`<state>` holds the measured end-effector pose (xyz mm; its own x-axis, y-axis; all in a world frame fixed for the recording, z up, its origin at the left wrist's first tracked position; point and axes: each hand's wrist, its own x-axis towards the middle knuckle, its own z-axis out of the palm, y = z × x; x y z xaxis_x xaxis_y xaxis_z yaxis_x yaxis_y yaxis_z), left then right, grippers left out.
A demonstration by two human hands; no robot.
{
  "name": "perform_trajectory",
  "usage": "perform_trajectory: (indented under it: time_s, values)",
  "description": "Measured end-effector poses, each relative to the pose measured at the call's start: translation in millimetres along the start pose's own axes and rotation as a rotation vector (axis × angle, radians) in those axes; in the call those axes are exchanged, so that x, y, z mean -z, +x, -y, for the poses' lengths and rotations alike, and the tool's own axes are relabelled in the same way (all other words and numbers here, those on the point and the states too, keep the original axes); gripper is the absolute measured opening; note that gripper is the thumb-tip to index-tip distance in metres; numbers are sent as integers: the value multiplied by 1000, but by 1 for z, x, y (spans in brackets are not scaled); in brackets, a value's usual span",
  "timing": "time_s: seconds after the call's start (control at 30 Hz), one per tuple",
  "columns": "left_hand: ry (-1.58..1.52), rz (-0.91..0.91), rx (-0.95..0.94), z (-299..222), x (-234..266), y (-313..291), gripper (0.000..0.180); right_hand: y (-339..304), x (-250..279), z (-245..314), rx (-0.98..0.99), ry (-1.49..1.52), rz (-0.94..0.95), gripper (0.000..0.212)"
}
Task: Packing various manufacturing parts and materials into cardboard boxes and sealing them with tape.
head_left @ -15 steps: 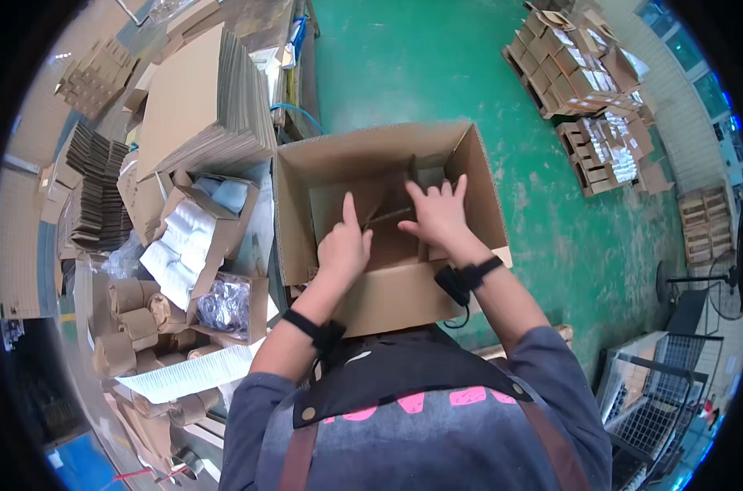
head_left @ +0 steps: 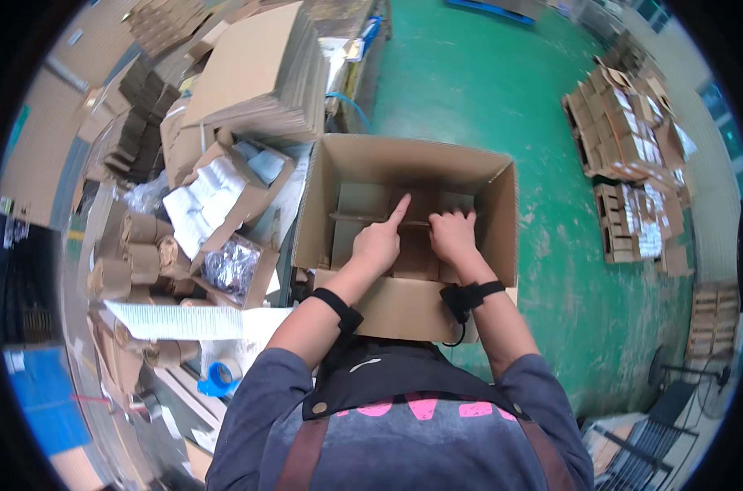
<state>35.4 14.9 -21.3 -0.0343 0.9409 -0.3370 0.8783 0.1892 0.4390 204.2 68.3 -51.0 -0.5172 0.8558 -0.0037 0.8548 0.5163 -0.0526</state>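
An open cardboard box (head_left: 404,307) stands right in front of me, and both hands are inside it. A thin cardboard divider (head_left: 355,218) runs across its inside, its upper edge leading to my right hand. My left hand (head_left: 377,244) has the index finger stretched forward over the box bottom, the other fingers bent, and holds nothing visible. Close to its right, my right hand (head_left: 453,235) is closed, fingers curled down at the divider's edge; its fingertips are partly hidden. Black bands with small modules circle both wrists.
Left of the box lie a tall stack of flat cardboard (head_left: 248,65), a carton of white padding (head_left: 212,200), brown paper rolls (head_left: 113,278), a printed sheet (head_left: 175,321) and a blue tape roll (head_left: 221,378). Loaded pallets (head_left: 633,123) stand on the green floor at right.
My hands have come closer together inside the box. The left moved right, and the right hand's fingers went from spread to curled. The divider now lies crosswise. The view has shifted.
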Motion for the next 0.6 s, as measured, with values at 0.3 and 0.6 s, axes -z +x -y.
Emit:
perform_trajectory:
  time_s: [0.3,0.6]
  values:
    - [-152,-198,62,18,-19,16,30,8,24,27,-104,-119,148,29]
    - [-661,-452,-288,125,100,-270,38,-38,72,21,112,1031,11,53]
